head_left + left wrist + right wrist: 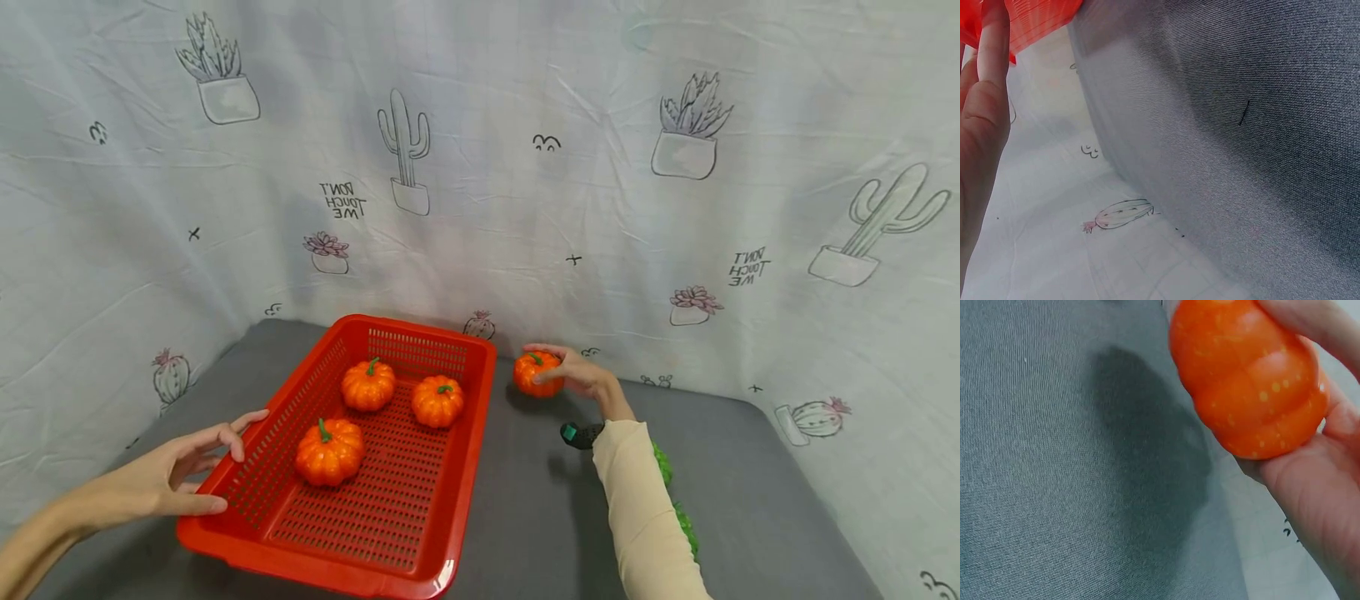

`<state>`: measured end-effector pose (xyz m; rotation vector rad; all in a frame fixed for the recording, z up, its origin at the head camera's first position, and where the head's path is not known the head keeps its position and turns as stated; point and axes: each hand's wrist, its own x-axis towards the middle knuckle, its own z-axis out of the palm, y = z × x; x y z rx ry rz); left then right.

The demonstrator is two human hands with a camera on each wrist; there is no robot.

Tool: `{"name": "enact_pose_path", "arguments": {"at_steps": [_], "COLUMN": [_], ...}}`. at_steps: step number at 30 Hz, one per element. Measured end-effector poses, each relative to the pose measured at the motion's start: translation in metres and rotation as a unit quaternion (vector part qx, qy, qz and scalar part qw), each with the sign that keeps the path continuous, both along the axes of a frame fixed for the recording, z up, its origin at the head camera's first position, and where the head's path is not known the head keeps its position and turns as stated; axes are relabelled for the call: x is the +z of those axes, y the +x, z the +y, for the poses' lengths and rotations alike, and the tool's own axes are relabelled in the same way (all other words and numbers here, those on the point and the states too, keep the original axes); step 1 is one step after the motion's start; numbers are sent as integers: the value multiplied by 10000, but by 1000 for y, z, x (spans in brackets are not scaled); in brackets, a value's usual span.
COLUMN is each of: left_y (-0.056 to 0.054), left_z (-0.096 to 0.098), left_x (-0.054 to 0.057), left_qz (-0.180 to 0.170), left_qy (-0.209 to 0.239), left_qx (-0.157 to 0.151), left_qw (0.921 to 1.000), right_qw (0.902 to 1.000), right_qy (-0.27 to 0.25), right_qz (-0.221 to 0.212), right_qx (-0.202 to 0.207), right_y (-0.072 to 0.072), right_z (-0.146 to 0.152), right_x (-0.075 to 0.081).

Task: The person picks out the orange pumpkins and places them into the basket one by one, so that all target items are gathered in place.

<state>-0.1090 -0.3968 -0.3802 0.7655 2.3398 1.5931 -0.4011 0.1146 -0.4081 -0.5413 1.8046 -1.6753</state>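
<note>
My right hand [577,371] grips a small orange toy pumpkin [534,375] with a green stem, to the right of the red basket [471,467]. In the right wrist view, the pumpkin [1250,381] is held between thumb and fingers, above the grey surface, its shadow set apart from it. Fingers of my left hand [168,475] bend over the basket's left rim near the front corner, with the thumb on the rim. Inside the basket sit three more orange pumpkins: one at the back [368,386], one at the right [437,402], one nearer the front [330,454].
Bumpy green items [662,463] lie partly hidden behind my right sleeve [645,508]. A dark object with a green end [573,433] shows beside that wrist; its kind is unclear. A white cloth [517,225] printed with cacti hangs behind the grey table [525,517].
</note>
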Motion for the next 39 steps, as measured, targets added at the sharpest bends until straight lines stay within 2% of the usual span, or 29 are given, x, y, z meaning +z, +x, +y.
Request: {"name": "enact_pose_path", "arguments": {"at_steps": [5,12,14,20,25,31,35,39], "left_y": [-1,1,1,0,0,-1,-1,-3], "left_z": [-1,0,0,-2,-3,-3,-3,-3], "left_x": [-1,-1,-2,-3,-2,-3,-2,-2], "left_qz": [32,-87,-87,-181,-331,-198,-169,-160], "left_qy": [10,-55,-8,125,161,147,120,156], "left_qx": [-69,61,-12,-175,-98,-115,-83,-175], "left_qw": [10000,9999,10000,9996,9993,9996,9998,9996], "right_qw": [9995,9995,9989,9915,9856,9803,9729,9660], "right_qy": [-6,115,181,198,-93,-390,-355,-323], "right_qz": [215,298,426,1202,1637,1907,2211,2422], "right_qx": [-234,-58,-79,-463,-422,-327,-580,-840], "right_y": [4,8,11,22,40,66,83,101], "right_z": [1,3,3,-3,-13,-21,-26,-29], "right_x": [4,10,15,42,68,101,117,124]}}
